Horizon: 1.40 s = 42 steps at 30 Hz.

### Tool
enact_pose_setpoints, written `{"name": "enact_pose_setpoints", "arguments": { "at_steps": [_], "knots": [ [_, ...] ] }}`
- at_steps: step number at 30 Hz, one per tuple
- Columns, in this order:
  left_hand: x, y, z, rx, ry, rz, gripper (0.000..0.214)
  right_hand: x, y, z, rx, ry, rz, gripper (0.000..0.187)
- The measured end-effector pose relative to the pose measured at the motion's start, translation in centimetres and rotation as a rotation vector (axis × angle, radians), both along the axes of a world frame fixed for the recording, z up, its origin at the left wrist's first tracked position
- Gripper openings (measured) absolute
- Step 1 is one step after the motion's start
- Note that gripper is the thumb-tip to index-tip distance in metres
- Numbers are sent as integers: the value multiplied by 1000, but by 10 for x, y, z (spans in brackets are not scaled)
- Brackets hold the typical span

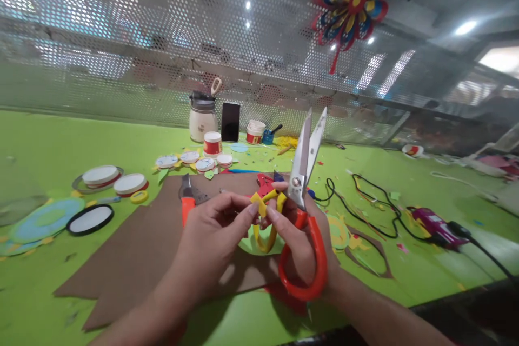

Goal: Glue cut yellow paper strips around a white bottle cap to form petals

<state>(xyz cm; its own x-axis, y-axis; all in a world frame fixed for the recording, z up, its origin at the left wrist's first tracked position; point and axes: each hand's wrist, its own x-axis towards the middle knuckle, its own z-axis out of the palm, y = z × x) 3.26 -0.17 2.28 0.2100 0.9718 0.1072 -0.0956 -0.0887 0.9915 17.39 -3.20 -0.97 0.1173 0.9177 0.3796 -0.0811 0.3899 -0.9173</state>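
Close in front of me, my left hand (211, 235) pinches a small yellow strip (258, 203) between thumb and fingertips. My right hand (298, 238) meets it there, thumb and fingers closed near the same yellow piece. Scissors with orange-red handles (322, 262) hang in my right hand, their blades pointing up and slightly apart. A curled yellow loop (265, 243) shows below the fingertips; how it joins the strip is partly hidden. Behind the hands lies a red piece (265, 183). A utility knife with an orange handle (187, 205) rests on the brown cardboard (133, 259), left of my hands.
White lids (130, 184) and light blue paper rings (48, 220) lie left. A white jar (203, 123), dark phone (230, 121) and small paint tubs (255, 132) stand at the back. Right, a purple corded tool (438, 227) lies with its black cable. A paper flower (357, 0) hangs above.
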Motion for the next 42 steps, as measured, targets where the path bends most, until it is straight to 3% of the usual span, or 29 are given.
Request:
{"name": "enact_pose_setpoints", "arguments": {
  "at_steps": [5, 11, 16, 22, 28, 33, 37, 42],
  "knots": [
    [0, -4, 4, 48, -4, -31, 7, 2, -1, -5, -23, 30, 58, 28],
    [-5, -2, 1, -168, -297, -290, 11, 5, 1, 0, -212, 343, 293, 33],
    [-5, 2, -2, -311, -474, -474, 35, 9, 8, 6, -380, 523, 386, 28],
    [-3, -2, -3, -297, -516, -456, 29, 10, 7, 5, -404, 453, 489, 15],
    [-8, -4, -1, -314, -481, -526, 12, 12, 9, 9, -391, 474, 554, 46],
    [-12, -1, 10, -221, -360, -546, 6, 12, 8, 9, -410, 487, 620, 47],
    [-16, 3, 14, -151, -222, -463, 7, 14, 7, 8, -377, 419, 602, 48],
    [-19, 9, 10, -92, -74, -294, 12, 18, 6, 12, -306, 288, 463, 49]
  ]
}}
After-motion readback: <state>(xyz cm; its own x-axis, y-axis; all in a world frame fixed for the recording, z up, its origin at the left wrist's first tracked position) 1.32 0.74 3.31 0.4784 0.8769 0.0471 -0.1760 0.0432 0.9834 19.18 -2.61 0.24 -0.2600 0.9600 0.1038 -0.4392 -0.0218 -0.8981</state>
